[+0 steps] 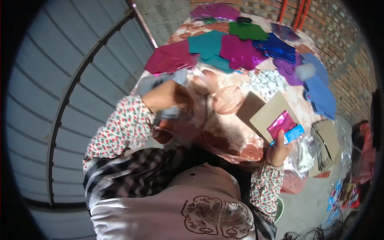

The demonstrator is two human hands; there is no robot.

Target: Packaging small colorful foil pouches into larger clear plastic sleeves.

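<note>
My right hand (281, 153) grips a beige card (268, 114), with a shiny pink folded packet (281, 123) and a blue printed strip (294, 134) lying against it. My thumb presses on the strip. Further left, my left hand (170, 96) is smeared by motion, its fingers curled down over pale grey plastic bags (182, 77) at the table's left edge. What those fingers hold, if anything, I cannot make out.
The table's flowered cloth (226, 100) bears a pile of small white pieces (266, 82). Shiny coloured garments (244, 52) lie along its far side. Stacked beige cards (326, 144) sit at the right. A corrugated metal wall (44, 92) rises on the left.
</note>
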